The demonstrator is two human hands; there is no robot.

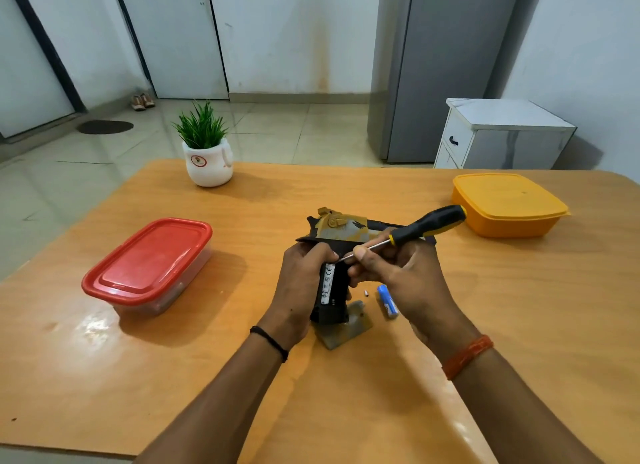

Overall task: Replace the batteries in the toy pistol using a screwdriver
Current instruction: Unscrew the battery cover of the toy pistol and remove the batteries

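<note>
Left hand [300, 283] grips the plastic toy pistol [341, 249], barrel pointing right; right hand [398, 276] pinches the steel-shafted screwdriver [415, 229], angled at the grip

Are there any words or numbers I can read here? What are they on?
None can be read.
White battery in the toy pistol grip: small black marks and round symbols, too small to read.
Blue battery on the table: markings blurred.
White plant pot: round red-rimmed logo, too small to read.
Red-lidded box and orange box: no text shows.
</note>
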